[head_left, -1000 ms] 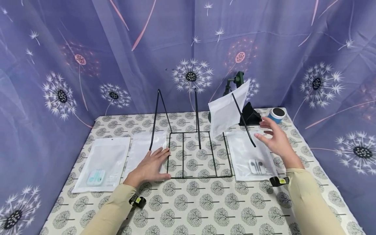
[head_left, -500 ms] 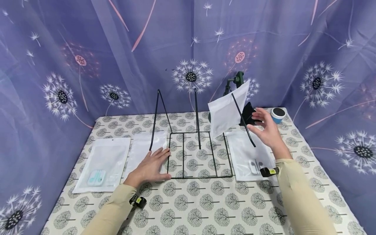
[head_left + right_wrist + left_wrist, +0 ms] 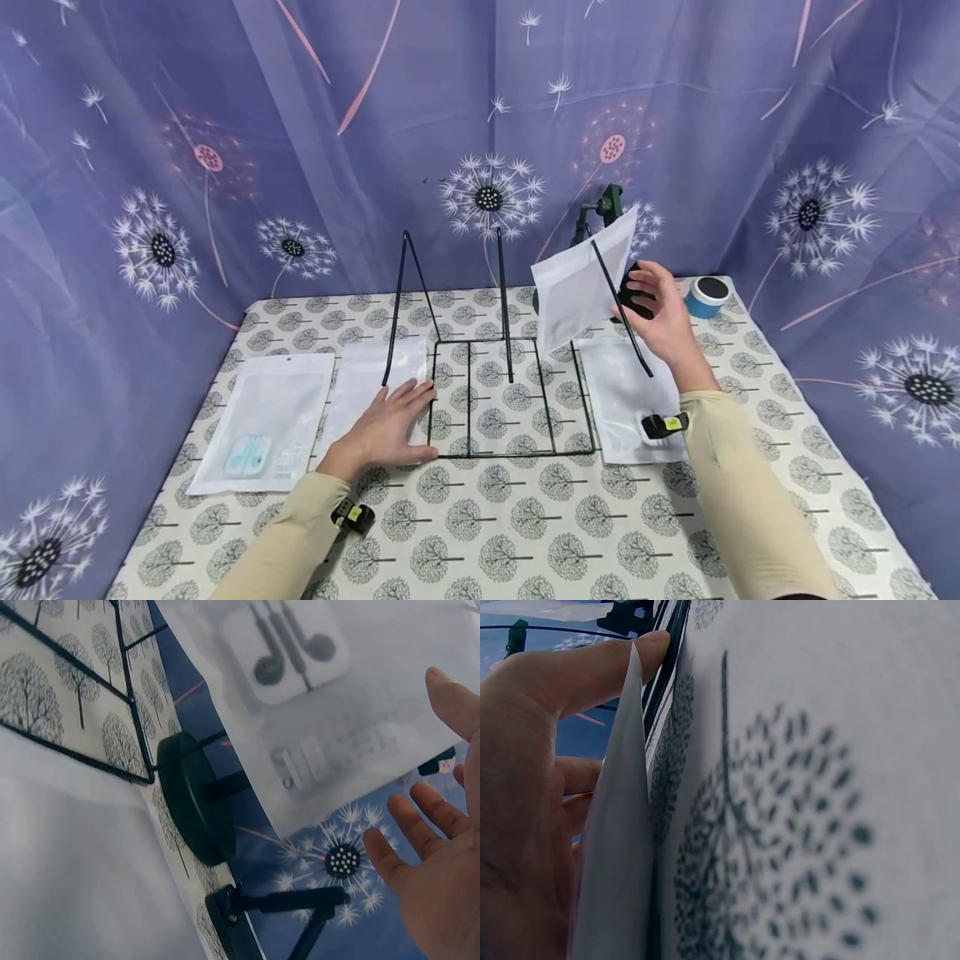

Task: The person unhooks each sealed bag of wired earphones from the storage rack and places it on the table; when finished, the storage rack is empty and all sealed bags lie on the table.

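A black wire rack (image 3: 510,454) with upright bent rods stands mid-table. From its right rod hangs a tilted white pouch (image 3: 573,292); in the right wrist view earphones (image 3: 289,649) show through it. My right hand (image 3: 663,321) is just right of that pouch, fingers loosely curved, thumb near the rod, gripping nothing. My left hand (image 3: 386,427) rests with spread fingers at the rack's left edge, over a flat pouch (image 3: 390,354). In the left wrist view its thumb (image 3: 656,649) is at the rack's bar. Another pouch (image 3: 618,383) lies under the right forearm.
At far left lies a pouch (image 3: 277,396) with a pale blue earphone case (image 3: 249,456). Behind the hanging pouch stands a dark green stand (image 3: 612,202). A blue jar (image 3: 705,302) with a dark top stands at the back right corner. A purple curtain (image 3: 360,200) encloses the table.
My right hand has moved left from beside the jar to the hanging pouch, its forearm now covering more of the right pouch. The left hand, rack and hanging pouch stay where they were.
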### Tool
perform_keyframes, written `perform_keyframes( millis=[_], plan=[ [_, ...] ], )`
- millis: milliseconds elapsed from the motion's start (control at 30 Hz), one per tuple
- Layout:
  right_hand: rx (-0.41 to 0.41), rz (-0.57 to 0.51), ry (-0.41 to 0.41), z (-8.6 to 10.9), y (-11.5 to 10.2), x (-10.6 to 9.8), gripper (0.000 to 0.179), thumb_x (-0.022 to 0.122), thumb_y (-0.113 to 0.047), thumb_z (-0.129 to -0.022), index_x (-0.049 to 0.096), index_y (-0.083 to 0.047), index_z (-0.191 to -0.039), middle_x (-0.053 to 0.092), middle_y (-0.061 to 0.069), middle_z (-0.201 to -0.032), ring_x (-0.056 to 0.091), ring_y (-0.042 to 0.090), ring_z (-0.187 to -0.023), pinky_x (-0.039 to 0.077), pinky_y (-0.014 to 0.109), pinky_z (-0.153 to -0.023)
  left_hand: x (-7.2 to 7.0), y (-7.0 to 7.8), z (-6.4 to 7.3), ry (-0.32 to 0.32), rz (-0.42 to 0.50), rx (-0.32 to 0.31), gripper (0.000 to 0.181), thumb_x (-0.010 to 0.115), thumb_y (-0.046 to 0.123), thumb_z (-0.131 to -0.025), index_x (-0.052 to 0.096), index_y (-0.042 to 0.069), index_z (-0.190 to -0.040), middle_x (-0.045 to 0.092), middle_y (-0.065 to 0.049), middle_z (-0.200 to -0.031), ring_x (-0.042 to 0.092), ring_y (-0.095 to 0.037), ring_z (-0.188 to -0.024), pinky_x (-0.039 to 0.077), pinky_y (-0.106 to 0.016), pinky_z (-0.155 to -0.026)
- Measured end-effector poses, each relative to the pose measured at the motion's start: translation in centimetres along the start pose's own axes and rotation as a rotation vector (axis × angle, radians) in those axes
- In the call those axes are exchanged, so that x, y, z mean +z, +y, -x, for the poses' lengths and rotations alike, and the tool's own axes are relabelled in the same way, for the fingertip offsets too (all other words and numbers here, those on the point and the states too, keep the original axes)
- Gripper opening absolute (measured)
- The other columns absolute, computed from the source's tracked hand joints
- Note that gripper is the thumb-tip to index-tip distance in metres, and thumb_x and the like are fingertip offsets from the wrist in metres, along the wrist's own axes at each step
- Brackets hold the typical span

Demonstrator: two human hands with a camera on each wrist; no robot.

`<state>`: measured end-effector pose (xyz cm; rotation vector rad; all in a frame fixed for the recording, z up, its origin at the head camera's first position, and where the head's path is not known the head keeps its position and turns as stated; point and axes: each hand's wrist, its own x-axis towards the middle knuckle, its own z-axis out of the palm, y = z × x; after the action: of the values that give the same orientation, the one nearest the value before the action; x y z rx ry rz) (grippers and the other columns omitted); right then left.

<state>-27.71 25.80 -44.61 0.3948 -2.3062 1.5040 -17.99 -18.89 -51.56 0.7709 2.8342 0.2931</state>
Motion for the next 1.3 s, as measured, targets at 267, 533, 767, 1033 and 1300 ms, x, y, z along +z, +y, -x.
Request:
perform_keyframes(
  millis=[267,533,767,1033,1300],
  plan=[
    [0.032,-0.036,0.001,0.0,-2.4,1.0,0.079,0.071,0.009,-0.081,0.030,0.001,-0.147,0.046,0.030,-0.136,0.046,0.042,-0.120,0.041,0.058,-0.105,0.1,0.0,0.1,-0.003,-0.001,-0.002,0.101,0.065,0.068,-0.077,0.027,0.015,-0.154,0.020,-0.002,-0.163,0.018,-0.031,-0.149,0.014,-0.065,-0.116],
    [0.029,-0.054,0.009,0.2,-4.0,1.2,0.073,0.070,0.006,-0.083,0.032,0.004,-0.145,0.051,0.031,-0.120,0.053,0.033,-0.109,0.042,0.058,-0.103,0.1,-0.1,0.0,0.007,-0.002,0.004,0.101,0.066,0.067,-0.077,0.028,0.015,-0.154,0.020,-0.002,-0.163,0.018,-0.031,-0.149,0.014,-0.066,-0.116],
    [0.003,-0.187,0.012,0.1,-1.5,1.7,0.073,0.070,0.006,-0.083,0.037,-0.010,-0.146,0.056,-0.001,-0.106,0.057,0.010,-0.094,0.049,0.018,-0.084,0.2,-0.1,-0.1,0.009,-0.009,0.001,0.101,0.066,0.068,-0.076,0.028,0.016,-0.154,0.020,-0.002,-0.163,0.018,-0.031,-0.149,0.015,-0.065,-0.116],
    [-0.084,-0.353,0.042,-0.1,0.8,2.5,0.082,0.069,0.015,-0.078,0.033,-0.014,-0.146,0.058,0.001,-0.116,0.060,0.013,-0.100,0.050,0.020,-0.081,0.1,0.0,0.0,0.010,-0.004,0.001,0.101,0.066,0.067,-0.076,0.028,0.015,-0.154,0.021,-0.002,-0.163,0.019,-0.031,-0.149,0.015,-0.066,-0.116],
    [-0.135,-0.409,0.062,0.2,1.1,3.4,0.079,0.065,0.020,-0.078,0.032,-0.010,-0.143,0.058,0.003,-0.118,0.062,0.013,-0.104,0.053,0.019,-0.084,0.1,-0.1,0.0,0.008,-0.003,-0.005,0.101,0.066,0.068,-0.076,0.027,0.016,-0.154,0.020,-0.001,-0.163,0.018,-0.030,-0.150,0.014,-0.065,-0.116]
  ],
)
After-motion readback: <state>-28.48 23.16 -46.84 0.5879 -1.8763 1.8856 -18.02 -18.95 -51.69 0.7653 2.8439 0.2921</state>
